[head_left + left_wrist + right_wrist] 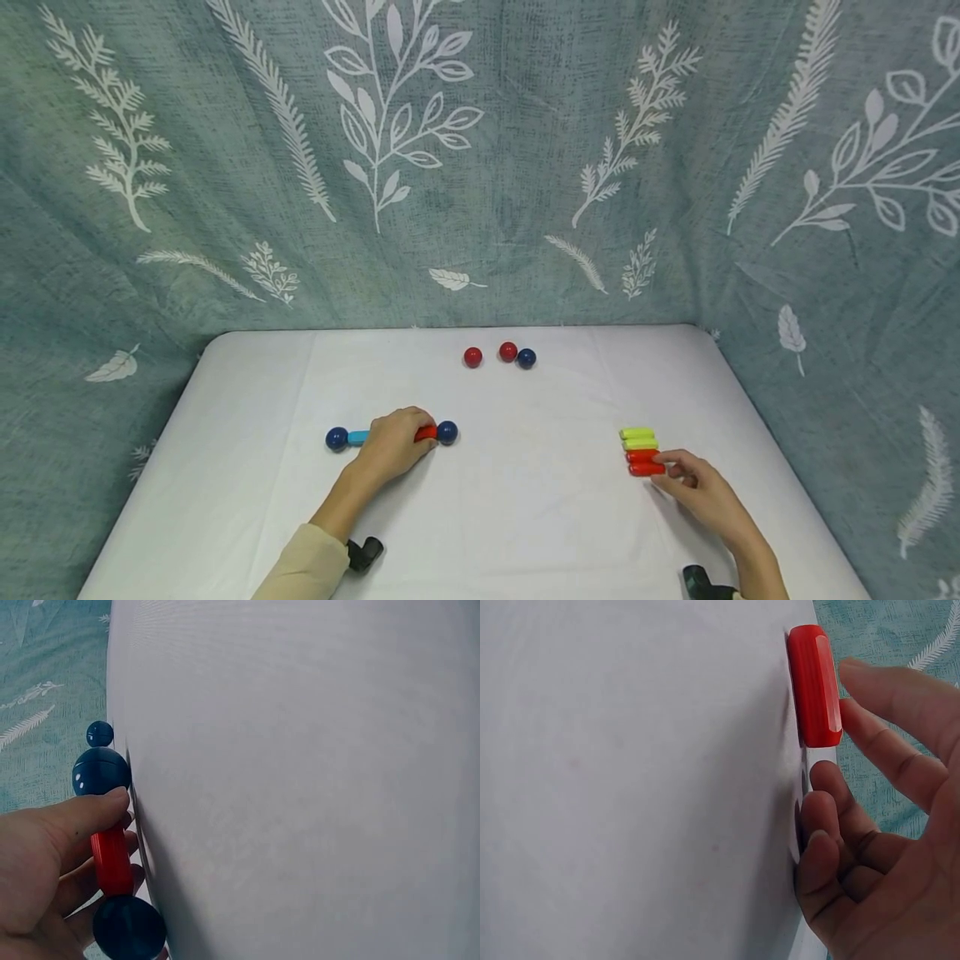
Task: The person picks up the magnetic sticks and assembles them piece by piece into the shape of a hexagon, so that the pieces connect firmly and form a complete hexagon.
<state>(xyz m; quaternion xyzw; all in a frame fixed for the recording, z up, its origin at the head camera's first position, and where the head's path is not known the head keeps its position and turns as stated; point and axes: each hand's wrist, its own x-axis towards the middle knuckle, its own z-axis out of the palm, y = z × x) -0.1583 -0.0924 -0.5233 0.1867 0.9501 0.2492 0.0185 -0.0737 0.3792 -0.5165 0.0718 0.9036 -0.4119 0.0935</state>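
My left hand (393, 442) grips a red stick (112, 862) that joins two blue balls. One is the right-end blue ball (447, 432); the inner blue ball (129, 928) is hidden behind the hand in the head view. A light-blue stick (358, 437) runs left to another blue ball (337, 438), all in one line. At the right, my right hand (701, 492) reaches to the ends of two red sticks (647, 470), thumb and forefinger apart. In the right wrist view the fingertips are right at the edge of one red stick (815, 686), the other fingers loosely curled.
Two yellow-green sticks (637, 438) lie just behind the red ones. Near the back edge of the white table (525, 517) sit two red balls (472, 357) and a blue ball (527, 358). A patterned green curtain (510, 167) hangs behind the table.
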